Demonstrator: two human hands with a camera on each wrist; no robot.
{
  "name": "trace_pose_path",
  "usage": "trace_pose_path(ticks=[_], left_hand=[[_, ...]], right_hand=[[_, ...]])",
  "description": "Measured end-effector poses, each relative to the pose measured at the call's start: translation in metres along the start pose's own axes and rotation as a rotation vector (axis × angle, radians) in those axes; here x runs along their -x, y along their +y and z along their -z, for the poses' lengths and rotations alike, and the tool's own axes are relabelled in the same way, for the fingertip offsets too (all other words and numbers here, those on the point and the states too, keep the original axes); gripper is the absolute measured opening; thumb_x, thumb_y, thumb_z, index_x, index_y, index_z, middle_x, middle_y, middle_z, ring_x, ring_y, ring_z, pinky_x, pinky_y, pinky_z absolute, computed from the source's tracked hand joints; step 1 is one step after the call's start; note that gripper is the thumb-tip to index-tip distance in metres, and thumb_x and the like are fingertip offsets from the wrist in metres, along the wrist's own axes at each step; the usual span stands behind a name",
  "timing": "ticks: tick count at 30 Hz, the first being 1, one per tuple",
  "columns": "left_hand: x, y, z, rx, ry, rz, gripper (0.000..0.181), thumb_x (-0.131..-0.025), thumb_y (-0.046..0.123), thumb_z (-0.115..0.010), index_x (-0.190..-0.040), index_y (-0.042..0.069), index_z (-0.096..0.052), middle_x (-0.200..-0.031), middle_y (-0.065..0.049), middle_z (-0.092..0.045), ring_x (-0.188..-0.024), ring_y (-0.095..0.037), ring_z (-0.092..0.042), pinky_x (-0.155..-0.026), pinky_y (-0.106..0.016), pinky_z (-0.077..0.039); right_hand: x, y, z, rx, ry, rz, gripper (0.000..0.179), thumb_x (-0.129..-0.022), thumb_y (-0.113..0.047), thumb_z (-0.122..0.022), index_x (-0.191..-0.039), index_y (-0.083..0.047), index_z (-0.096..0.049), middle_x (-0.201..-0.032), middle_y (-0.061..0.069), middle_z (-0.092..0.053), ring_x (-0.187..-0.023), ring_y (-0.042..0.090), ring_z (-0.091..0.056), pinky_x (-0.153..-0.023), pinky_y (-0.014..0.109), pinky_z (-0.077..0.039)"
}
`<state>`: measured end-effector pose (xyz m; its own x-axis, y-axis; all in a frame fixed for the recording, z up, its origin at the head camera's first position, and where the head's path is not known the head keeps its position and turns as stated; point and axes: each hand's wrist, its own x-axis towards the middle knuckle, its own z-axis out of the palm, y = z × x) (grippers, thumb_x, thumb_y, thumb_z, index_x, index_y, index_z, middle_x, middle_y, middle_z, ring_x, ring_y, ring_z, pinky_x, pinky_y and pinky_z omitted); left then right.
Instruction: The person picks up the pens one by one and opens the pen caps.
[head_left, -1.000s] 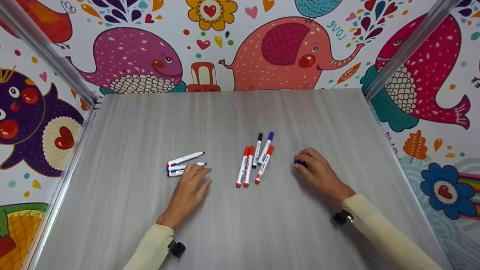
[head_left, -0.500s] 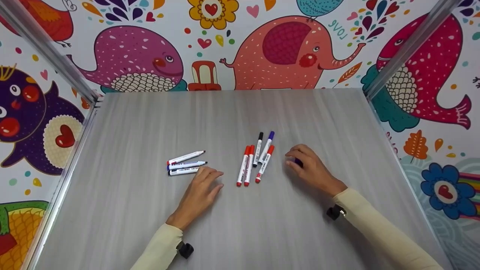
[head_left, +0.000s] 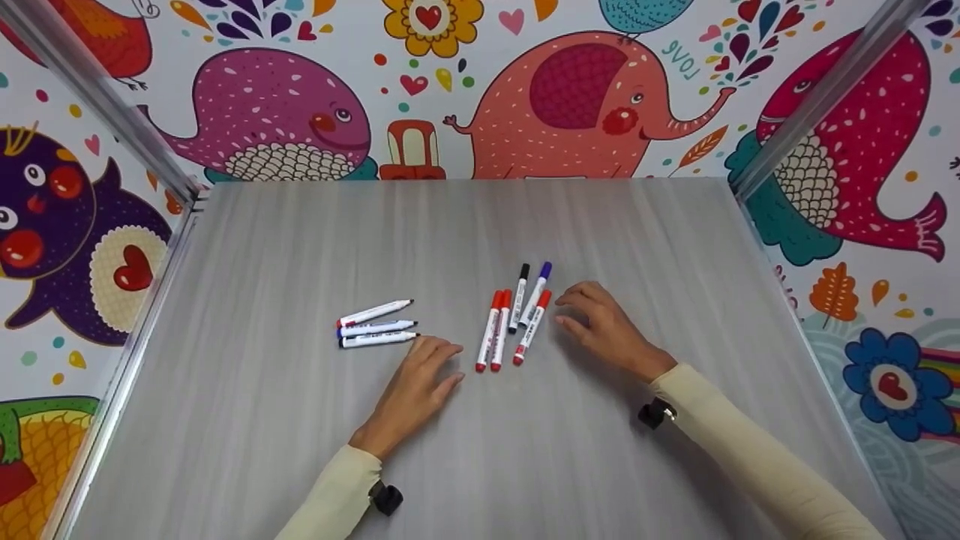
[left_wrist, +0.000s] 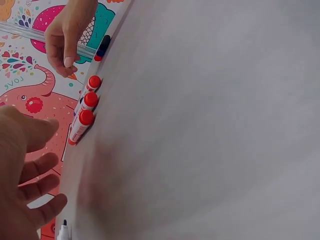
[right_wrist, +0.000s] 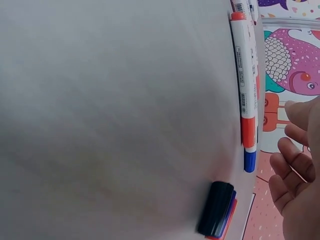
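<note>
Three uncapped markers lie side by side on the left of the table in the head view: a red-ended marker (head_left: 375, 312), a blue-ended marker (head_left: 377, 328) and a black-ended marker (head_left: 379, 340). My left hand (head_left: 409, 390) is by their tips, its fingers loosely spread and holding nothing. Several capped markers lie mid-table, among them a red marker (head_left: 532, 328), a black marker (head_left: 519, 300) and a blue marker (head_left: 537, 292). Just right of them hovers my right hand (head_left: 611, 330), fingers relaxed. Loose caps (right_wrist: 216, 210), black, blue and red, lie together near it; the head view hides them.
The grey table (head_left: 300, 247) meets cartoon-printed walls (head_left: 420, 90) at its back and sides. Metal posts (head_left: 825, 97) stand at the back corners. Each wrist wears a small black device, such as the left one (head_left: 386, 497).
My right hand has left the caps and shifted left toward the capped markers. My left hand has slid right, off the uncapped markers, which now show fully.
</note>
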<state>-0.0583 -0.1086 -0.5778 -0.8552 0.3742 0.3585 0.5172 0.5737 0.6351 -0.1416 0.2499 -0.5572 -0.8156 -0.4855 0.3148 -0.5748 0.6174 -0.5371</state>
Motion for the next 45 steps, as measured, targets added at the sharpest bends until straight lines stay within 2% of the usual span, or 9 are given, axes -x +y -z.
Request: trace_pose_path(ticks=[12,21,29,32,36,39,45], left_hand=[[-0.006,0.004,-0.010,0.024,-0.018,0.002,0.042,-0.096,0.005,-0.086,-0.135,0.000,-0.072,-0.131,-0.008,-0.067,-0.127,-0.024,-0.060,-0.108,-0.043,-0.054],[-0.007,0.008,-0.020,0.045,-0.047,0.044,0.045,-0.097,0.005,-0.085,-0.139,0.000,-0.070,-0.137,-0.008,-0.065,-0.133,-0.025,-0.057,-0.113,-0.043,-0.051],[-0.009,0.010,-0.028,0.067,-0.052,0.060,0.047,-0.096,0.004,-0.085,-0.140,-0.001,-0.068,-0.141,-0.009,-0.063,-0.139,-0.027,-0.054,-0.117,-0.045,-0.048],[-0.009,0.010,-0.029,0.073,-0.060,0.085,0.052,-0.097,0.005,-0.084,-0.144,-0.003,-0.065,-0.148,-0.015,-0.062,-0.150,-0.035,-0.048,-0.123,-0.051,-0.042],[-0.009,0.011,-0.031,0.075,-0.083,0.130,0.060,-0.099,0.008,-0.083,-0.152,-0.005,-0.058,-0.160,-0.020,-0.054,-0.162,-0.043,-0.032,-0.127,-0.058,-0.033],[-0.008,0.012,-0.033,0.070,-0.096,0.153,0.064,-0.100,0.011,-0.082,-0.156,-0.004,-0.055,-0.164,-0.019,-0.051,-0.165,-0.042,-0.027,-0.128,-0.057,-0.031],[-0.004,0.012,-0.033,0.061,-0.095,0.173,0.064,-0.101,0.014,-0.081,-0.157,-0.002,-0.054,-0.166,-0.019,-0.049,-0.166,-0.041,-0.025,-0.129,-0.057,-0.030]], right_hand=[[-0.014,-0.002,-0.011,-0.017,0.041,0.076,0.026,-0.093,-0.001,-0.087,-0.117,0.001,-0.078,-0.116,0.013,-0.069,-0.114,0.033,-0.062,-0.097,0.050,-0.051],[-0.021,-0.003,-0.016,-0.034,-0.035,0.019,0.023,-0.101,-0.008,-0.082,-0.121,-0.001,-0.076,-0.122,0.011,-0.068,-0.118,0.030,-0.059,-0.102,0.050,-0.050],[-0.028,-0.007,-0.023,-0.018,-0.047,0.009,0.026,-0.101,-0.011,-0.082,-0.123,-0.001,-0.075,-0.121,0.013,-0.067,-0.115,0.031,-0.058,-0.100,0.050,-0.051],[-0.030,-0.008,-0.024,-0.016,-0.057,-0.004,0.028,-0.102,-0.014,-0.081,-0.126,-0.001,-0.074,-0.122,0.013,-0.066,-0.116,0.032,-0.057,-0.102,0.050,-0.051],[-0.033,-0.010,-0.026,-0.020,-0.073,-0.033,0.031,-0.103,-0.018,-0.080,-0.129,-0.002,-0.074,-0.125,0.012,-0.065,-0.118,0.031,-0.055,-0.104,0.049,-0.051],[-0.035,-0.011,-0.029,-0.021,-0.083,-0.038,0.032,-0.104,-0.020,-0.080,-0.129,-0.002,-0.073,-0.125,0.012,-0.066,-0.117,0.030,-0.055,-0.104,0.048,-0.049],[-0.038,-0.013,-0.035,-0.022,-0.094,-0.049,0.031,-0.104,-0.021,-0.079,-0.129,-0.003,-0.073,-0.126,0.013,-0.066,-0.115,0.030,-0.054,-0.100,0.046,-0.050]])
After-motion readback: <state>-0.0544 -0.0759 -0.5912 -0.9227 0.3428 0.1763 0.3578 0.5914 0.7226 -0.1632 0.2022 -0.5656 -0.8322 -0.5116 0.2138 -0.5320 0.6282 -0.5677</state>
